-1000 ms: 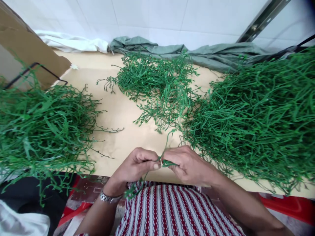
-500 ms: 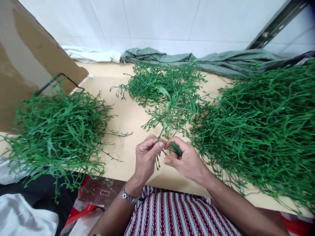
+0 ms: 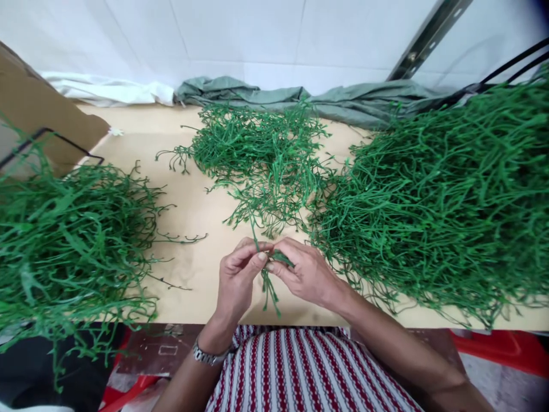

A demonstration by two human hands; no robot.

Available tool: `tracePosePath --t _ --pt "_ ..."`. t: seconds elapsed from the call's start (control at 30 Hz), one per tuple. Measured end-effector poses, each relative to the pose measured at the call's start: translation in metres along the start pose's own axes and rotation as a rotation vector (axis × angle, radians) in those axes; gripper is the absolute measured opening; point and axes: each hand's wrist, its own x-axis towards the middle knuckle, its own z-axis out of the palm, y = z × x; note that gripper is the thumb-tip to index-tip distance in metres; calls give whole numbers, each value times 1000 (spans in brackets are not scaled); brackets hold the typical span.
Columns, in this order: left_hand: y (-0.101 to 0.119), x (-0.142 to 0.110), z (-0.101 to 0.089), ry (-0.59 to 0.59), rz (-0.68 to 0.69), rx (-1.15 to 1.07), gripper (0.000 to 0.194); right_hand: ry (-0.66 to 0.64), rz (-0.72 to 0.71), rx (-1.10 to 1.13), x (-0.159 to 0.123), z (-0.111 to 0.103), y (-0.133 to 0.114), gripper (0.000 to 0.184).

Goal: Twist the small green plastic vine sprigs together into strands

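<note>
My left hand [image 3: 237,280], with a metal watch at its wrist, pinches a thin green plant stem [image 3: 270,289] between thumb and forefinger. That stem sticks up above the fingers, and its budded tips hang below them. Right beside it, my right hand [image 3: 309,276] is curled round a small bunch of green stems [image 3: 283,258], its fingertips meeting those of the left. Just beyond both hands lies a loose middle pile of green sprigs [image 3: 261,149]. How the stems meet between the fingertips is hidden.
To the right spreads a large heap of green stems [image 3: 429,212]; another leafy heap [image 3: 77,246] overhangs the table's front edge at left. A cardboard box [image 3: 64,134] and black wire bracket [image 3: 51,131] stand behind it. Grey-green cloth [image 3: 343,103] lines the wall along the table [image 3: 180,309].
The view has shifted, so the heaps sit further left. My hands have drawn closer together, and more of the stem's tips now hang below the left fingers.
</note>
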Motion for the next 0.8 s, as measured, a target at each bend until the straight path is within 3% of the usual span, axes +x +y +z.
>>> tracePosePath --t 0.27,0.43,0.6,0.8 --pt "-3 -3 -5 -71 -52 40 20 -33 208 439 -1 3 4 17" --pt "-4 -4 -5 -93 -32 60 19 15 215 543 -3 8 8 18" --pt "-3 -5 -3 -95 -55 80 21 42 277 545 -5 5 5 14" --pt "-3 -5 1 -77 -10 -14 19 61 200 367 -7 2 2 11"
